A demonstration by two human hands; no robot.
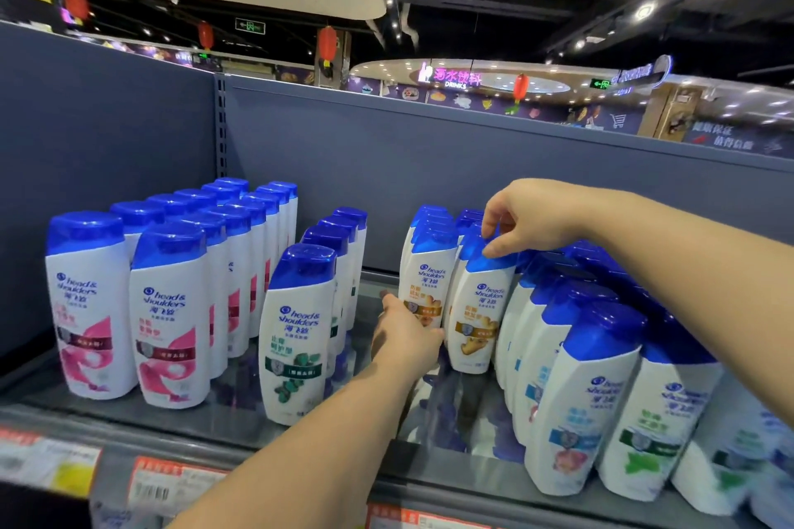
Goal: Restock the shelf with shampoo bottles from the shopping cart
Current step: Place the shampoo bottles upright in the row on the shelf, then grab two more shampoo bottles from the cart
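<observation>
Two hands work the shelf [300, 421]. Right hand [530, 217] pinches an orange-label bottle [479, 305] by its blue cap. Left hand [406, 337], fingers extended, touches its neighbour [425, 283].

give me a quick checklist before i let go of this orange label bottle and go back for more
1. Right hand on the cap of the front orange-label bottle: ok, fingertips pinch it.
2. Bottle upright: not ok, it leans left.
3. Left hand steadying the neighbouring orange-label row: ok, fingers against its front bottle.
4. Label facing the aisle: ok.
5. Free shelf space in front of the rows: ok, bare surface shows.
6. Cart stock left: cannot tell, cart out of view.
</observation>
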